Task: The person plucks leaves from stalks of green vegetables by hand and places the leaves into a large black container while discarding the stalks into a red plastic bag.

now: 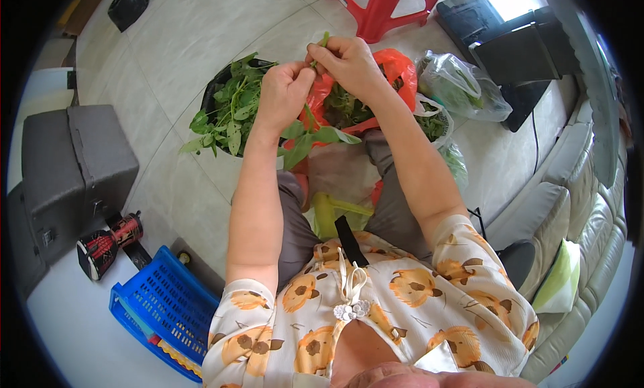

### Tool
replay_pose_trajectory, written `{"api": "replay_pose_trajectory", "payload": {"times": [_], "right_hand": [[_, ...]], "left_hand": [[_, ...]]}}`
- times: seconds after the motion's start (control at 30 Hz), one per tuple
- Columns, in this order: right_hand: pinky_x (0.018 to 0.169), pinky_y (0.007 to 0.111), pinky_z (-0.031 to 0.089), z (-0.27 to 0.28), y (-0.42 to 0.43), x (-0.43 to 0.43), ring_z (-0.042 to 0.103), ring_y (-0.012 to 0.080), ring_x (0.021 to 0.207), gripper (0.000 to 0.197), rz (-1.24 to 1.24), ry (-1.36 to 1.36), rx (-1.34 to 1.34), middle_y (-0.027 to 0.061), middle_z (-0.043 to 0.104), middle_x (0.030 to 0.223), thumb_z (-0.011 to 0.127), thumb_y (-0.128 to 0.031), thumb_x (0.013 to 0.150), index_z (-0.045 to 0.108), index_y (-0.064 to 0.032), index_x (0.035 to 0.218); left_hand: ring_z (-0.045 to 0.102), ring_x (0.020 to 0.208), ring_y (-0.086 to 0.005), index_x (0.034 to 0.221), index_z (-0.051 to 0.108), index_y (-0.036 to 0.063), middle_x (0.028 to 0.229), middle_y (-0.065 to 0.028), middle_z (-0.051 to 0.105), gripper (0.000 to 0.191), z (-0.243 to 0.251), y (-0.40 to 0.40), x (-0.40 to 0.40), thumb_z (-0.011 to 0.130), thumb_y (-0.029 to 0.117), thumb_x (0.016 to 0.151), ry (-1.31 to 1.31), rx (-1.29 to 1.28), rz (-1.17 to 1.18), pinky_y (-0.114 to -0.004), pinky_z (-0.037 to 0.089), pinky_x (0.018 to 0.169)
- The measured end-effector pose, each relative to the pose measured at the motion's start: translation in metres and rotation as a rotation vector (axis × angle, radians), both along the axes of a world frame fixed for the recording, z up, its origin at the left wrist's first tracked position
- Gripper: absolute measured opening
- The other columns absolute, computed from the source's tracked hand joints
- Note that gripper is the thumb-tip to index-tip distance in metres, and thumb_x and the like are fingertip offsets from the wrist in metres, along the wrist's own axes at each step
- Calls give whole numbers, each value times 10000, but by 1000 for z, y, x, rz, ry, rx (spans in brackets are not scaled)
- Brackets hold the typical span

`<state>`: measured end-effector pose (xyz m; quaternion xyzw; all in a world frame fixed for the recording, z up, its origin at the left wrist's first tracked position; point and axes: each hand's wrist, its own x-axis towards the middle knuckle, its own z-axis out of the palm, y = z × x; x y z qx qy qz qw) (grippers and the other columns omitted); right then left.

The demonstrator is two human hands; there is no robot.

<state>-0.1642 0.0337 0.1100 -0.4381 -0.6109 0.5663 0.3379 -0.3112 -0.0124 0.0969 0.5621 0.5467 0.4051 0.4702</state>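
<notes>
My left hand (285,93) and my right hand (347,63) meet above the floor, both pinching a green leafy stem (308,136). Its tip sticks up past my right fingers, and its broad leaves hang below my left hand. Beneath and to the left, a black container (210,92) is heaped with leafy greens (236,106). Under my right forearm lies an open red plastic bag (406,75) with more greens inside. Beside it on the right, a white plastic bag (447,123) also holds greens.
A clear plastic bag (453,88) with greens lies farther right. A red plastic stool (377,15) stands ahead. To the left are a grey storage box (75,156), a small red drum (108,242) and a blue plastic basket (166,307). A leather sofa (553,212) runs along the right.
</notes>
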Motion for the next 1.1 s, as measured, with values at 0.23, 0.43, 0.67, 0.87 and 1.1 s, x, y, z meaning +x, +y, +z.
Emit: {"api": "replay_pose_trajectory", "payload": {"times": [0.23,0.43,0.67,0.87,1.1], "right_hand": [[524,277,441,27,-35,-27,565,180,557,101,-354,45,933,82,599,649,588,-121,865,656,-46,870],[531,247,446,-25,-6,-67,598,119,604,242,-304,354,-6,92,633,681,541,-145,902,525,-9,1101],[513,290,458,-69,-13,-86,608,147,561,317,195,-306,29,135,646,661,620,-239,839,570,42,978],[491,254,385,4,-22,-54,482,88,556,341,213,185,-295,5,571,649,603,-317,876,646,-5,746],[579,247,422,-4,-19,-43,507,69,641,226,428,-69,120,33,626,713,588,-176,828,638,42,857]], "left_hand": [[318,434,-58,807,596,35,643,-2,529,166,4,4,-71,529,174,867,-666,-203,764,-220,253,437],[327,480,-82,985,532,53,683,20,485,136,8,-39,-127,456,159,947,-1337,6,711,-231,293,450],[285,487,-89,910,563,81,644,40,399,204,2,-30,-124,434,225,976,-1369,-91,471,-253,259,455],[293,468,-38,911,568,67,670,46,453,201,25,-23,-93,495,250,953,-788,-109,570,-197,246,432],[341,494,-27,938,628,21,694,24,519,242,19,-7,-53,528,241,940,-545,-28,391,-198,269,445]]}}
